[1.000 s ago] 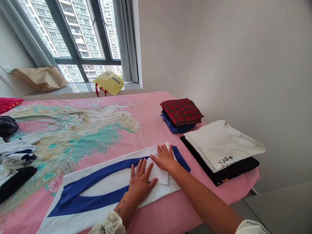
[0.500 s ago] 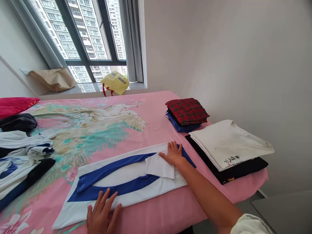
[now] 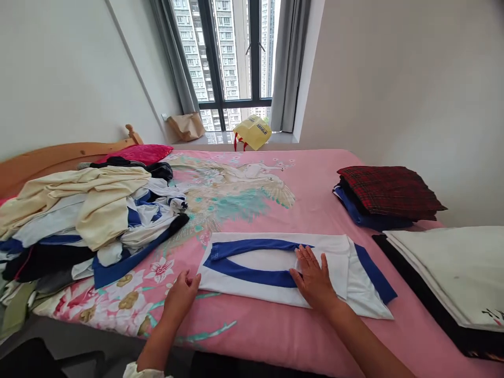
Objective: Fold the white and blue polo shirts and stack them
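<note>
A white shirt with blue bands (image 3: 260, 275) lies folded into a long strip along the near side of the bed. My right hand (image 3: 317, 281) rests flat on its middle, fingers stretched out. At the strip's left end, my left hand (image 3: 181, 296) has its fingers curled together, pinching the shirt's corner; part of the fingertips is hidden. The shirt's right end spreads out past a fold, with a blue piece at its tip.
The bed (image 3: 311, 205) has a pink peacock-print sheet. At left sits a heap of loose clothes (image 3: 106, 205). To the right are a stack topped by red plaid cloth (image 3: 389, 191) and a stack topped by a white garment (image 3: 452, 273). A yellow bag (image 3: 254, 131) stands by the window.
The view has swung left. My right hand has moved leftward along the shirt to its middle. My left hand has gone from open at the near edge to pinching the left end.
</note>
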